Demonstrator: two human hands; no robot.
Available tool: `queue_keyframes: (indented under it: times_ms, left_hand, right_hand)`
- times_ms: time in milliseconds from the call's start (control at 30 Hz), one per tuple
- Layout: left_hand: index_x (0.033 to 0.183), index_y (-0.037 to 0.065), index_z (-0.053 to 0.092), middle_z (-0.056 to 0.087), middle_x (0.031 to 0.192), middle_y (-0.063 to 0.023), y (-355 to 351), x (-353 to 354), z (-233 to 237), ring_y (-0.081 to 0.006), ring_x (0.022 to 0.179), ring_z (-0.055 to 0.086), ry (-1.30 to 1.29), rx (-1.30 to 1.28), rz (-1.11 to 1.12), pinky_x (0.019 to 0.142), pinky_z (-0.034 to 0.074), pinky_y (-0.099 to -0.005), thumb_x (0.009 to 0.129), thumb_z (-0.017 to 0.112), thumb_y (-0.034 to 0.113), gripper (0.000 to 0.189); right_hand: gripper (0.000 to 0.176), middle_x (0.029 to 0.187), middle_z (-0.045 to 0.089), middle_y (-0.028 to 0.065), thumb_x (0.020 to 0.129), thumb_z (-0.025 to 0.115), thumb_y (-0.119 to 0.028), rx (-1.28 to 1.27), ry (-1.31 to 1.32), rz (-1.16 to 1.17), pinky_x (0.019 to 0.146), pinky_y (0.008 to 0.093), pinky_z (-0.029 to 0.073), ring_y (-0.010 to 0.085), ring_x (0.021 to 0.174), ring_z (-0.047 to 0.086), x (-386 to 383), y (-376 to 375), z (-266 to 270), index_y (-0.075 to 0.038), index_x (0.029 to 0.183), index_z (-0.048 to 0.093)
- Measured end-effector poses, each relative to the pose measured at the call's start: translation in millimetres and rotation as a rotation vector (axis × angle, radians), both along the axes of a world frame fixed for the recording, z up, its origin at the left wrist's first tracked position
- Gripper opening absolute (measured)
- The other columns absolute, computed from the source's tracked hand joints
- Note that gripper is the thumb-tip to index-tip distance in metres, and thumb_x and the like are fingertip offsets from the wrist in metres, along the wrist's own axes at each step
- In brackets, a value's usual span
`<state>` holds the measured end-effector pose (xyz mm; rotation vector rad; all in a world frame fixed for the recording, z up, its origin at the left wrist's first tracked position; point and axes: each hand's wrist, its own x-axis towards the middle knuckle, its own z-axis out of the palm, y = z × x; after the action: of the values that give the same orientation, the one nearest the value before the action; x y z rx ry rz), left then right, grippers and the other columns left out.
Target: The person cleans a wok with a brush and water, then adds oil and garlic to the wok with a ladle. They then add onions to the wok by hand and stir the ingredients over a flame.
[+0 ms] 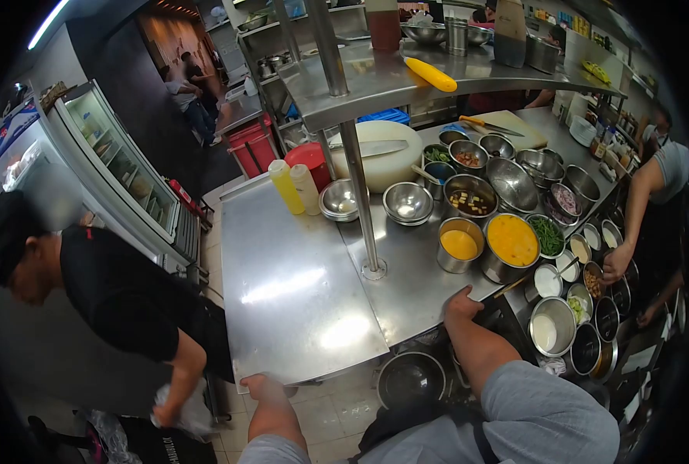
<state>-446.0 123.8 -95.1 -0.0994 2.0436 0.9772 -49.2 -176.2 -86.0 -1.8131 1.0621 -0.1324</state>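
My left hand (265,385) rests at the front left corner of the steel counter (282,309), its fingers partly hidden at the edge. Farther right, my right hand (463,304) touches the counter's front edge, below a pot of orange liquid (460,244) and a larger pot of yellow-orange food (512,240). Neither hand shows an object in it. What the fingers press against under the edge is hidden. Stacked steel bowls (408,203) and a yellow squeeze bottle (286,187) stand toward the back of the counter.
A steel post (360,193) rises from the counter to a shelf (468,71). Below the front edge is a large pan (412,379). A person in black (128,286) bends at the left with a plastic bag. Another person's arm (630,209) reaches over containers at the right.
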Motion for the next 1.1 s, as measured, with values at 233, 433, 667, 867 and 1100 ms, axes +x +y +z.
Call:
queue_keyframes:
  times_ms: [233, 433, 667, 867, 1100]
  left_hand:
    - [0.124, -0.002, 0.052, 0.055, 0.128, -0.0124, -3, 3, 11, -0.0319, 0.115, 0.052, -0.097, 0.077, 0.026, 0.097, 0.042, -0.0461, 0.092, 0.027, 0.053, 0.068]
    - [0.13, -0.001, 0.047, 0.052, 0.132, -0.0121, 17, -16, -35, -0.0287, 0.117, 0.052, 0.03, -0.044, -0.216, 0.098, 0.042, -0.0432, 0.092, 0.028, 0.053, 0.068]
    - [0.12, -0.006, 0.054, 0.055, 0.126, -0.0169, -11, 7, 22, -0.0324, 0.115, 0.053, -0.088, 0.082, -0.036, 0.097, 0.043, -0.0431, 0.091, 0.031, 0.054, 0.071]
    - [0.118, -0.005, 0.056, 0.055, 0.125, -0.0161, -7, 9, 16, -0.0337, 0.114, 0.053, -0.012, 0.044, 0.029, 0.096, 0.044, -0.0438, 0.09, 0.033, 0.057, 0.072]
    - [0.121, 0.0, 0.054, 0.052, 0.13, -0.0122, -8, 8, 15, -0.033, 0.116, 0.051, -0.032, 0.063, 0.026, 0.096, 0.043, -0.0448, 0.089, 0.033, 0.058, 0.069]
  right_hand:
    - [0.061, 0.099, 0.058, 0.0318, 0.083, 0.059, -0.046, 0.03, -0.011, 0.014, 0.084, 0.0496, 0.046, 0.0462, 0.094, 0.059, -6, 0, 8, 0.006, 0.107, 0.038]
    - [0.06, 0.1, 0.058, 0.0321, 0.084, 0.058, -0.046, 0.034, -0.017, 0.022, 0.085, 0.0498, 0.045, 0.0463, 0.095, 0.058, -7, 0, 11, 0.006, 0.107, 0.038]
    - [0.06, 0.103, 0.058, 0.0324, 0.085, 0.057, -0.046, 0.061, -0.008, 0.03, 0.087, 0.0502, 0.045, 0.0464, 0.097, 0.058, -7, -1, 12, 0.006, 0.11, 0.037]
    - [0.062, 0.103, 0.058, 0.0323, 0.085, 0.057, -0.046, 0.046, 0.013, 0.027, 0.087, 0.0496, 0.046, 0.0463, 0.097, 0.058, -5, 0, 11, 0.006, 0.111, 0.037]
    - [0.064, 0.104, 0.058, 0.0322, 0.084, 0.058, -0.046, 0.028, -0.003, 0.026, 0.088, 0.049, 0.045, 0.0462, 0.097, 0.058, -3, 0, 5, 0.007, 0.112, 0.037]
